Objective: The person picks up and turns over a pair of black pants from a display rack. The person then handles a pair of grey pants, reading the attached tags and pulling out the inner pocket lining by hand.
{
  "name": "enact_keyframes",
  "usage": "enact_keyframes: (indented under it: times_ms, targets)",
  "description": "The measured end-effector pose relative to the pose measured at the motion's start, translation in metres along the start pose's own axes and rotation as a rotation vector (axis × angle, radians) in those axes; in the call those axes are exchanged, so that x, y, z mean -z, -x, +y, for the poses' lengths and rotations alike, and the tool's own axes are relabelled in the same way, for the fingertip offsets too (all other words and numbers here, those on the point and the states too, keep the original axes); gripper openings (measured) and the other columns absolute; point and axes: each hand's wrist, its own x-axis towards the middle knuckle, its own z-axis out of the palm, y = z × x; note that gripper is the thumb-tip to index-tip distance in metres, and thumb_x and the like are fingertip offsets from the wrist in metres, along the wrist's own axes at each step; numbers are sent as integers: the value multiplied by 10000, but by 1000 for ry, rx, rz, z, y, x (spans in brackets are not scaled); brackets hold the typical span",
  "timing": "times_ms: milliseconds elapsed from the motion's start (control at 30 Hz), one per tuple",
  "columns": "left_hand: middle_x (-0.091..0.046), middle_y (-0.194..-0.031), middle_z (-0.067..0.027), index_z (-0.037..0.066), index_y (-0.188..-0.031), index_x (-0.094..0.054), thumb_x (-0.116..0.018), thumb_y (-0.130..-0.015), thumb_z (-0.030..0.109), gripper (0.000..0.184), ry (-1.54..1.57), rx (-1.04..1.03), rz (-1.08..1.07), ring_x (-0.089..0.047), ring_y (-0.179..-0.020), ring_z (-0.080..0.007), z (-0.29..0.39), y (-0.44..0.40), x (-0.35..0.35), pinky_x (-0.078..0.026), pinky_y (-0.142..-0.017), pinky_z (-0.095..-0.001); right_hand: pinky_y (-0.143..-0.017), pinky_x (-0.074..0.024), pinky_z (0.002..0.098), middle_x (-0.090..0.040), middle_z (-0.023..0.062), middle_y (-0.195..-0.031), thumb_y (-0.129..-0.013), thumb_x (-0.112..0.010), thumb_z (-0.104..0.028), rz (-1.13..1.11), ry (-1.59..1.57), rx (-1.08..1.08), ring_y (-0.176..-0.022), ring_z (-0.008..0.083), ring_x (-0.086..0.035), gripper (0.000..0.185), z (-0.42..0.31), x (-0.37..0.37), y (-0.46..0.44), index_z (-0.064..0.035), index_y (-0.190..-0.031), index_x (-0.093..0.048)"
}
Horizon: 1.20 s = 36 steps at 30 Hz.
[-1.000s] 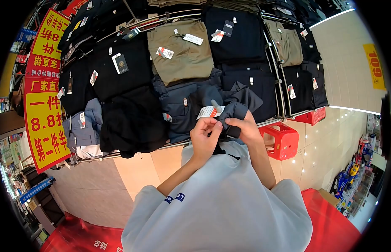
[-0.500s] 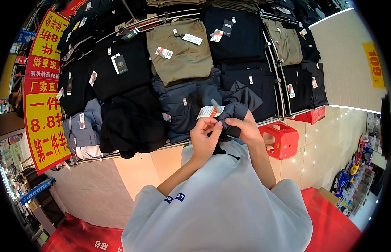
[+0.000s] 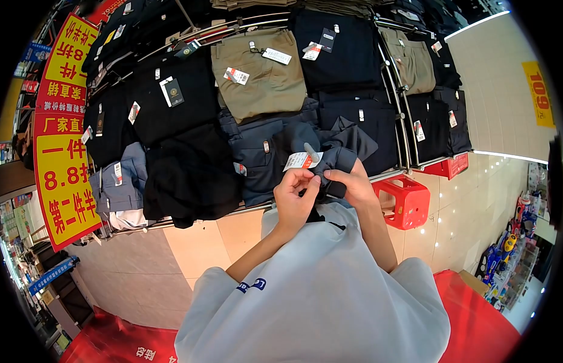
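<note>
Close in front of my chest, a dark grey garment (image 3: 341, 158) is pinched between both hands at its edge. My left hand (image 3: 295, 195) has thumb and fingers closed on it, just below a white and red price tag (image 3: 303, 160) with a grey security pin. On the other side, my right hand (image 3: 353, 184) grips the same garment, its thumb near the left fingertips. The rest of the garment lies over folded dark trousers on the rack. Khaki trousers (image 3: 257, 72) lie behind it, and a crumpled black garment (image 3: 191, 175) is to the left.
Metal rack rails (image 3: 397, 121) run beside the folded trousers. A red plastic stool (image 3: 411, 202) stands below the rack on the right. A tall red and yellow sign (image 3: 64, 133) stands at the left, and a yellow 109 sign (image 3: 538, 97) hangs at the right.
</note>
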Motion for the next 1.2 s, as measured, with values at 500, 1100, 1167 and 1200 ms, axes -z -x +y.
enact_keyframes:
  times_ms: [500, 1100, 1167, 1200]
  targets:
    - [-679, -904, -58, -40, -1002, -614, -674, -945, -3, 91, 19, 6, 12, -639, -812, -68, 2, 2, 0, -519, -742, -210, -757, -517, 269, -677, 28, -867, -802, -685, 54, -23, 8, 20, -795, 125, -639, 145, -1, -3, 1, -24, -919, -649]
    - [-636, -884, -74, 2, -1069, -715, -741, -861, -6, 211, -390, -278, 0, -645, -743, -146, 7, -4, -1, -526, -687, -255, -763, -506, 267, -662, 21, -885, -816, -708, 26, 3, -64, -17, -813, 122, -625, 147, 6, -1, 1, -38, -928, -638]
    - [-634, -905, -76, 3, -1059, -714, -747, -857, -5, 205, -396, -302, 8, -644, -749, -147, 7, -4, -1, -525, -683, -258, -760, -503, 265, -656, 17, -877, -813, -711, 35, 2, -31, 6, -807, 117, -619, 154, 8, 1, 1, -38, -923, -633]
    - [-634, -915, -79, 3, -1055, -711, -749, -854, -7, 204, -400, -318, 14, -644, -754, -148, 8, -4, -2, -526, -683, -259, -760, -500, 264, -654, 16, -873, -812, -713, 39, 3, -24, 15, -805, 114, -616, 157, 7, 0, 2, -38, -920, -630]
